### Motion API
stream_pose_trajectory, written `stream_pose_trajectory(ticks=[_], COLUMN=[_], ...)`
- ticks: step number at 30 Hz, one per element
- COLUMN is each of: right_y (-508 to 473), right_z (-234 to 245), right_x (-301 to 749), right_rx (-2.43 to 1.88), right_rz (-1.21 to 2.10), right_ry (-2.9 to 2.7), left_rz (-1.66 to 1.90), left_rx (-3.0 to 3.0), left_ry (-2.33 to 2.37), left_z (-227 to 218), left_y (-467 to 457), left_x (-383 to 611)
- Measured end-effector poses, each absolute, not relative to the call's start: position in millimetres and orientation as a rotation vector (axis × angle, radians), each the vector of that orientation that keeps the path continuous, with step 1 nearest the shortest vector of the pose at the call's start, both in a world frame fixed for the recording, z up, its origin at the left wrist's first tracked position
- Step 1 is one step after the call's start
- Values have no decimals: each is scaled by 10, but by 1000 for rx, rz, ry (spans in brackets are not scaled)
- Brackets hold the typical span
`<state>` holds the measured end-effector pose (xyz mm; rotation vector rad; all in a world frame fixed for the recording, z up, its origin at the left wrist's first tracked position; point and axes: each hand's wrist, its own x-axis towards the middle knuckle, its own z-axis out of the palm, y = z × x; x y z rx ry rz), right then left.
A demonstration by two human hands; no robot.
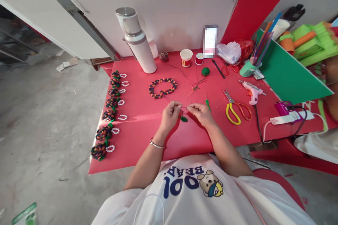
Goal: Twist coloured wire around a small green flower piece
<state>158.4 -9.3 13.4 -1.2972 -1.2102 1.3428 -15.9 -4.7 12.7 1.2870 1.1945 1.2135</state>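
My left hand point(171, 114) and my right hand point(201, 113) are close together above the red table, fingertips pinched. A thin red thread point(184, 108) runs between them, one end in each pinch. Just below it hangs or lies a small green leaf-shaped piece point(184, 119); whether a hand holds it I cannot tell. Beyond my left hand lies a multicoloured braided yarn strip point(163, 80), bent into a loop. To the right of my right hand is a green-handled crochet hook or similar thin tool point(207, 104), and farther right pliers point(230, 102) with yellow and red handles.
Yarn flowers point(103, 133) with bead loops line the left edge. A tall white thermos point(138, 44), paper cup point(186, 58), thread spool point(199, 58), green yarn ball point(205, 71) and phone point(210, 41) stand behind. Glue gun point(252, 93) and power strip point(286, 117) lie right.
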Motion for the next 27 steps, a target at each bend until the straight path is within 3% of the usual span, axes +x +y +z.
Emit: stream_pose_trajectory(ticks=[7,12,21,27], right_y=[-38,-25,26,127], right_z=[31,-1,189,223], right_x=[1621,1616,1673,1669], right_rx=[-1387,-1399,-1359,-1235], right_rz=[1171,1122,817,1064], right_ry=[-1197,-1171,-1487,-1484], left_rz=[1415,1596,852,1062], left_rx=[919,910,1720,1550], left_ry=[1218,1537,1875,1656], left_z=[244,175,61,82], left_y=[27,129,142,187], left_x=[-251,-430,-408,-272])
